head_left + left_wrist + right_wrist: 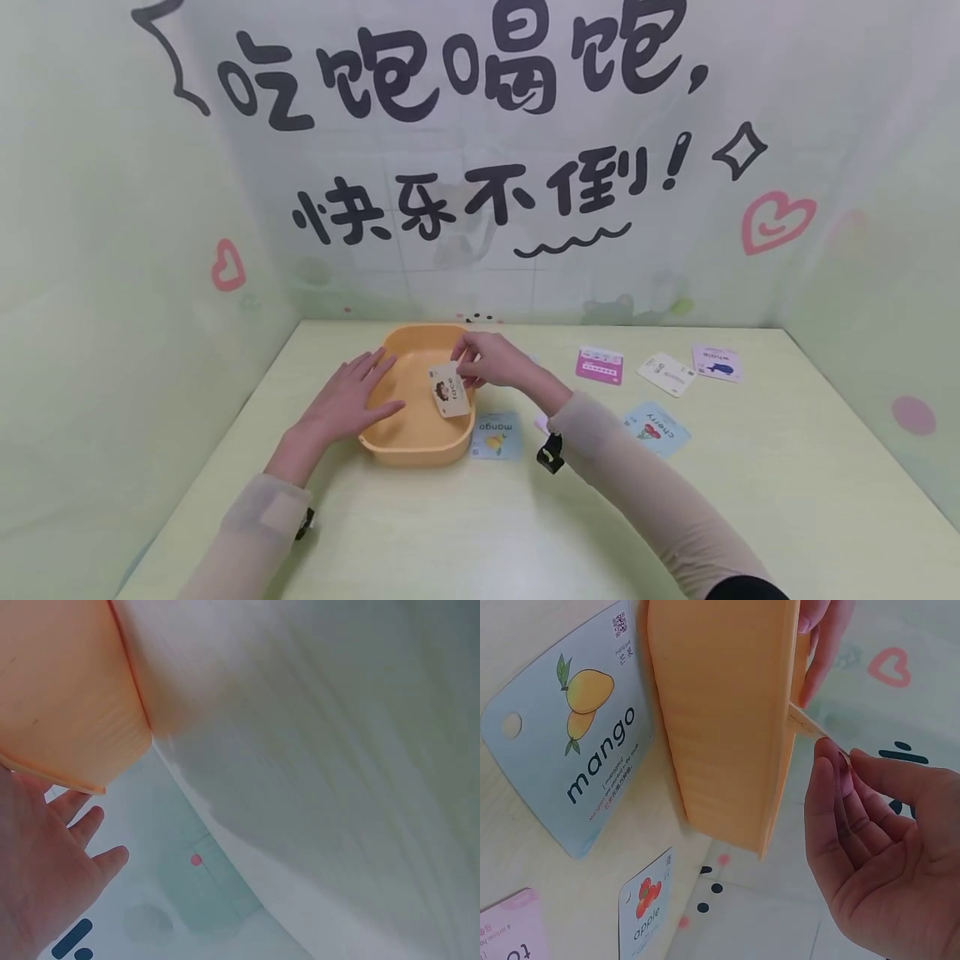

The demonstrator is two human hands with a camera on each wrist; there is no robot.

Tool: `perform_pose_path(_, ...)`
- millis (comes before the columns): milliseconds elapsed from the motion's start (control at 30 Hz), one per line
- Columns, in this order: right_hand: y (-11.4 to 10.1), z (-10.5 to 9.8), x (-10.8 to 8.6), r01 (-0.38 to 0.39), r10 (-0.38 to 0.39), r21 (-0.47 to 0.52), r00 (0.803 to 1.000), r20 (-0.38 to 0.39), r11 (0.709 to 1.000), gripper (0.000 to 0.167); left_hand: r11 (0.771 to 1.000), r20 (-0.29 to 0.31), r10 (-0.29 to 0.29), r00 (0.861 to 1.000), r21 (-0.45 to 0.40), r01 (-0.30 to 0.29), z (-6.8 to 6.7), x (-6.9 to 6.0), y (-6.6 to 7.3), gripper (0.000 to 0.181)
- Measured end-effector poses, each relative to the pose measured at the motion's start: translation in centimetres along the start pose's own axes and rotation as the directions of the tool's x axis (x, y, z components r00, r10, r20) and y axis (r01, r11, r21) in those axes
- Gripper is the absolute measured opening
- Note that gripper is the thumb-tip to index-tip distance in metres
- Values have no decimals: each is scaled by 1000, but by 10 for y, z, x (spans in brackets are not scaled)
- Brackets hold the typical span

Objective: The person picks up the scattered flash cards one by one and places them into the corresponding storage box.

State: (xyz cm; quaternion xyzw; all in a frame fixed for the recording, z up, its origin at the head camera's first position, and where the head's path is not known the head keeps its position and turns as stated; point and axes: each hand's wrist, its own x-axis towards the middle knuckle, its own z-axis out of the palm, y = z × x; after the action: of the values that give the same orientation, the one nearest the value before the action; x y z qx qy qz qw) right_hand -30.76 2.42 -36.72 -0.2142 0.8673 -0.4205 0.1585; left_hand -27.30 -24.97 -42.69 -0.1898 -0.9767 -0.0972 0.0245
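Note:
My right hand (491, 360) pinches the edge of a "face" flash card (451, 389) between thumb and fingers, holding it tilted over the right side of an orange plastic basin (418, 457). In the right wrist view the card shows as a thin edge at the basin's rim, held by the right hand (889, 847). My left hand (347, 398) lies at the basin's left rim with fingers spread and nearly straight. Seen in the left wrist view, the left hand (52, 862) is beside the basin wall (67, 712).
Right of the basin lie a mango card (497, 436), a cherry card (657, 429), a pink-purple card (599, 366), a white card (667, 374) and a whale card (717, 363). The right wrist view also shows an apple card (645, 904) and part of a pink card (516, 930).

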Motion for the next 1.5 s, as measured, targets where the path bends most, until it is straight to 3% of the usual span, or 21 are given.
perform_pose_path(767, 18, -16, -12, 37, -38, -9, 999, -21, 999, 22, 1000, -14, 10, 1000, 1, -10, -2, 0, 2, 82)
perform_pose_path(1500, 54, -54, -58, 15, -18, -61, 999, -45, 998, 23, 1000, 1, 2, 1000, 7, -2, 1, 0, 0, 84)
